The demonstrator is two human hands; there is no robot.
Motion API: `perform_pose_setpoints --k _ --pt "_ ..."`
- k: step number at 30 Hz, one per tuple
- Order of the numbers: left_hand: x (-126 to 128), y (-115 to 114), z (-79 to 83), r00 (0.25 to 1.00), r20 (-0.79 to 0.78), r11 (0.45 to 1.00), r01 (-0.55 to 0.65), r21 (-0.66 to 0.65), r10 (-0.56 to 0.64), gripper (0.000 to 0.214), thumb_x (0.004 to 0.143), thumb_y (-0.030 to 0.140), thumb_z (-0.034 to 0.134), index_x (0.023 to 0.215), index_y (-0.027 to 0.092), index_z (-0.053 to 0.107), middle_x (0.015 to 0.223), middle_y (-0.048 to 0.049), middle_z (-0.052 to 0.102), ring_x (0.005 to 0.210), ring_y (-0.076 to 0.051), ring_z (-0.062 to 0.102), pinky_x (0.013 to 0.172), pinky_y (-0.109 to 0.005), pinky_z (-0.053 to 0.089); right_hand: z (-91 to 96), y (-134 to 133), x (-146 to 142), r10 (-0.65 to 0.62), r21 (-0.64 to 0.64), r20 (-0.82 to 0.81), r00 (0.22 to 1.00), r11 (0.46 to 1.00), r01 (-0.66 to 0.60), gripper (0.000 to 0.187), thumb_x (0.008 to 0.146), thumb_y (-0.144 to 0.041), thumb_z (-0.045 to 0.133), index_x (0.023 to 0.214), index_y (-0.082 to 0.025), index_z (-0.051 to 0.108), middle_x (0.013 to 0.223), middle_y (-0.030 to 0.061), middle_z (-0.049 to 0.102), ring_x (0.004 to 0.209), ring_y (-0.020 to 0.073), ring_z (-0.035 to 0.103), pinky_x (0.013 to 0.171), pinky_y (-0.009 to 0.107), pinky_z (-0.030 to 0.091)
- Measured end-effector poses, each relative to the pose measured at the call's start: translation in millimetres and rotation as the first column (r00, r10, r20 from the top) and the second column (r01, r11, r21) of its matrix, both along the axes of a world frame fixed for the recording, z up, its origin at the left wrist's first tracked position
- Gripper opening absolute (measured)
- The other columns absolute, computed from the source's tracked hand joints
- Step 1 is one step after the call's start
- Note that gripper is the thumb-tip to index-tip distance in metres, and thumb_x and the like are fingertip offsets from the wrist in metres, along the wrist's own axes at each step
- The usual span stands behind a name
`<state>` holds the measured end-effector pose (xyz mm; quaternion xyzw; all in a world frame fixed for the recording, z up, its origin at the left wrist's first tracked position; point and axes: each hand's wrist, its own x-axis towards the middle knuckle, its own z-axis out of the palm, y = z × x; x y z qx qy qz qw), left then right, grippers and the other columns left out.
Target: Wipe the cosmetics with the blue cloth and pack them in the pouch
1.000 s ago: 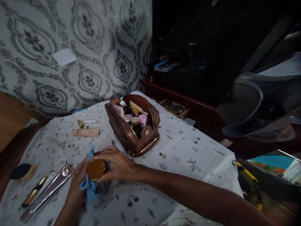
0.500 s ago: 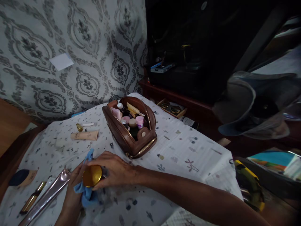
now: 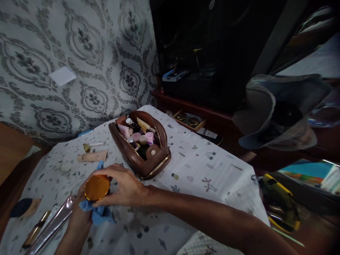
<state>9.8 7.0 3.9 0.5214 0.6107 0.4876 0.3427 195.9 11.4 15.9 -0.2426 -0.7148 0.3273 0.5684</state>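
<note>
A round, shiny gold-topped container [image 3: 97,187], perhaps a compact or a lidded jar, is between my two hands. My right hand [image 3: 129,186] grips its edge, thumb below and fingers above. Beneath and behind it my left hand [image 3: 78,214] is closed around a light blue cloth [image 3: 102,215], most of its fingers hidden by the gold disc. Just beyond my hands stands a brown leather cosmetic bag [image 3: 124,148], unzipped, with several small bottles and jars inside. A beige tube [image 3: 92,156] lies left of the bag.
A pink metallic tube [image 3: 51,226], a gold-and-black cosmetic tube [image 3: 36,229] and a dark-capped beige item [image 3: 25,208] lie at the left. A white patterned cloth [image 3: 191,170] covers the table. Right of it are a small open box [image 3: 189,120] and a grey-blue hat [image 3: 255,106].
The gold-topped container has tilted, its top now turned more toward me. Both hands sit slightly further left in view, and the whole scene has shifted left with the camera.
</note>
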Motion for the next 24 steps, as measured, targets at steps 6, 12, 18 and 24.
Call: perform_pose_setpoints --k 6,12,18,24 --pt "33.0 8.2 54.6 0.972 0.028 0.965 0.227 0.134 -0.232 0.058 0.059 0.037 0.079 0.114 0.020 0.068 0.111 -0.0045 0.074 0.105 -0.028 0.067 0.084 -0.030 0.056 24.6 -13.5 17.0 -0.037 0.066 -0.064 0.997 0.997 0.041 0.063 0.071 -0.040 0.088 0.125 -0.022 0.061 0.117 0.0055 0.069 0.110 0.0200 0.064 0.098 0.030 0.051" --pt "83.2 -4.5 91.2 0.868 -0.315 0.895 0.434 0.105 -0.385 0.021 0.063 0.041 0.072 0.069 0.021 0.071 0.062 -0.0015 0.067 0.064 -0.023 0.063 0.068 -0.033 0.054 57.3 -29.2 74.8 -0.105 0.027 -0.243 0.964 0.993 0.115 0.057 0.078 -0.034 0.085 0.128 -0.020 0.060 0.123 0.0077 0.067 0.111 0.0212 0.065 0.102 0.036 0.052" --pt "132.5 -15.0 89.1 0.711 -0.379 0.789 0.607 -0.095 -0.593 0.039 0.074 0.040 0.069 0.108 0.023 0.075 0.053 0.0019 0.060 0.046 -0.020 0.051 0.054 -0.028 0.040 72.6 -11.0 128.4 -0.297 -0.050 -0.214 0.931 0.955 0.293 0.042 0.083 -0.036 0.080 0.120 -0.024 0.063 0.111 -0.0012 0.068 0.107 0.0157 0.066 0.099 0.034 0.053" --pt "129.8 -7.8 83.7 0.402 -0.625 0.633 0.748 -0.197 -0.669 0.041 0.095 0.034 0.046 0.130 0.023 0.064 0.063 -0.0007 0.065 0.051 -0.019 0.056 0.054 -0.027 0.038 71.3 3.2 151.0 -0.376 -0.063 -0.077 0.923 0.926 0.372 0.044 0.081 -0.040 0.081 0.118 -0.023 0.064 0.111 0.0028 0.070 0.104 0.0198 0.067 0.096 0.039 0.055"
